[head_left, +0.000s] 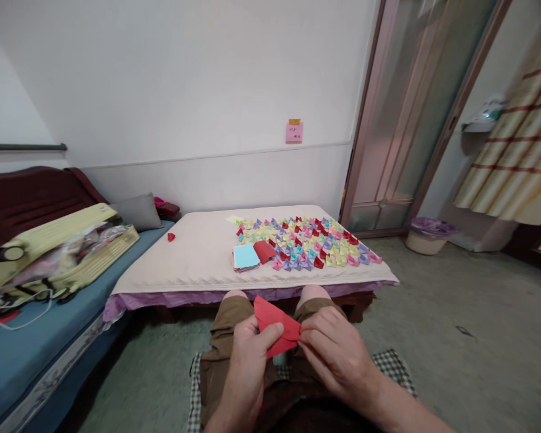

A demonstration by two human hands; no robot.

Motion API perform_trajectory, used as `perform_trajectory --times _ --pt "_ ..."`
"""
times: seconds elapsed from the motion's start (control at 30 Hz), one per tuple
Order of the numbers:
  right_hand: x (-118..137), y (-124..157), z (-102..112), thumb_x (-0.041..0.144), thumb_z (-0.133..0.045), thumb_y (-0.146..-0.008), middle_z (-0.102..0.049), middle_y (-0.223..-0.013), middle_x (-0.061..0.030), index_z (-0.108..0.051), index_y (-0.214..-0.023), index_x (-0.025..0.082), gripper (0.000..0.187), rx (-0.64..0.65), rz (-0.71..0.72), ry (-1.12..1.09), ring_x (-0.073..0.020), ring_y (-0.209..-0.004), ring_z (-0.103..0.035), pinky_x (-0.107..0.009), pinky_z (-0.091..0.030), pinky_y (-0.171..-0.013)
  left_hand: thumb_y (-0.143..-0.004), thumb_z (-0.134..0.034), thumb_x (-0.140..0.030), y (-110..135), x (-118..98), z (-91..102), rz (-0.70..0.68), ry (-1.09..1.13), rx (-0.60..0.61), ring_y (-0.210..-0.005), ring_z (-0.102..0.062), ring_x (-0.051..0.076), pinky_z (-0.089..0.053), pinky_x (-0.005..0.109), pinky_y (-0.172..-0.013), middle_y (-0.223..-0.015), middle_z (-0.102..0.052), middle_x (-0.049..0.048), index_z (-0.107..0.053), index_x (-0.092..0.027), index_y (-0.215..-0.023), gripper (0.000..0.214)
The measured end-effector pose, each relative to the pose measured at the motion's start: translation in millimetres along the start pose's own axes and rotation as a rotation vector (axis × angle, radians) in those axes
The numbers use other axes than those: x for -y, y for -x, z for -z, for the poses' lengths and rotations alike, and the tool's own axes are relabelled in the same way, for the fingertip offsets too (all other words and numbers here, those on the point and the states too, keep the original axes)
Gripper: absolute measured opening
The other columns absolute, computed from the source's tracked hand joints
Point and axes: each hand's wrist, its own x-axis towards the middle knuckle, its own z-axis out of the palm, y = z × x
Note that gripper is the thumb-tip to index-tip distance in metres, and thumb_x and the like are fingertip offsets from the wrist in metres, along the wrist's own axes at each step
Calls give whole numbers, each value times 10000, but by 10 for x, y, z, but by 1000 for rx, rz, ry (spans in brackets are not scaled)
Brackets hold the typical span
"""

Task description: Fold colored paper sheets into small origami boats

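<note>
A sheet of red paper, partly folded, is held above my lap between both hands. My left hand grips its left side, with the thumb lying across the front. At the paper's right corner, the fingers of my right hand are pinched together on the edge. Beyond my knees, a stack of square papers with light blue on top lies on the low table, and a red sheet lies beside it. Several rows of small folded paper pieces in many colours cover the table's right part.
A cream cloth covers the low table against the wall. One red folded piece sits apart on its left. At left, an open yellow suitcase rests on a blue bed. A lined bin stands by the sliding door.
</note>
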Motion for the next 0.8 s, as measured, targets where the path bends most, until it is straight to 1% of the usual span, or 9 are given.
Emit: perform_trajectory --times 0.13,0.33,0.4,0.5,0.57,0.63,0.67,0.73,0.8 --pt "15 50 -24 64 -505 -827 -631 -733 -61 -614 -846 165 149 -46 21 50 -186 -679 -532 -349 -416 -633 -688 -704 -215 20 -2 -27 11 52 16 -578 -529 124 -409 233 -590 -635 -625 22 -656 -103 -707 124" --pt "-13 129 -57 37 -508 -793 -714 -855 -89 -632 -1001 162 273 -158 176 156 -204 -756 -600 -380 -474 -685 -673 -717 -180 67 -49 -99 109 231 -9 -529 -518 98 -414 208 -536 -625 -620 18 -611 -117 -676 123" --pt "-8 142 -54 55 -538 -791 -724 -881 -89 -641 -1013 170 270 -190 186 179 -207 -780 -618 -388 -489 -712 -686 -707 -173 66 -49 -103 116 271 5 -543 -543 106 -434 214 -551 -644 -635 25 -614 -119 -700 108" --pt "20 153 -33 70 -574 -787 -719 -923 -102 -649 -1010 164 254 -218 137 153 -218 -812 -624 -401 -497 -738 -728 -677 -175 55 -34 -96 77 314 41 -599 -593 130 -464 236 -612 -698 -672 45 -632 -120 -765 79" --pt "47 158 -18 62 -580 -783 -701 -952 -114 -651 -1011 162 259 -237 75 95 -226 -836 -618 -401 -494 -746 -748 -665 -176 46 -22 -92 58 324 51 -632 -614 143 -472 249 -644 -720 -686 52 -643 -120 -801 80" --pt "73 156 -12 68 -582 -789 -676 -961 -111 -655 -983 173 233 -257 -42 -9 -223 -849 -609 -378 -492 -742 -755 -667 -179 36 -8 -88 26 303 37 -660 -624 150 -476 260 -673 -746 -695 61 -655 -112 -821 95" --pt "82 151 -14 87 -582 -799 -665 -934 -99 -654 -941 180 185 -273 -133 -84 -215 -836 -605 -357 -491 -730 -754 -673 -181 30 1 -85 4 284 20 -668 -623 149 -476 260 -682 -754 -696 61 -660 -108 -822 100" --pt "89 135 -34 159 -578 -828 -633 -811 -55 -627 -828 191 59 -283 -385 -269 -187 -750 -587 -305 -483 -663 -744 -692 -179 16 19 -76 -47 244 -27 -671 -613 139 -473 254 -688 -756 -694 49 -667 -107 -812 102" --pt "79 110 -71 255 -580 -840 -569 -686 -7 -581 -742 193 115 -252 -649 -474 -157 -635 -537 -263 -448 -571 -738 -703 -175 5 37 -65 -90 218 -64 -675 -602 129 -471 250 -697 -756 -691 33 -672 -115 -799 91"
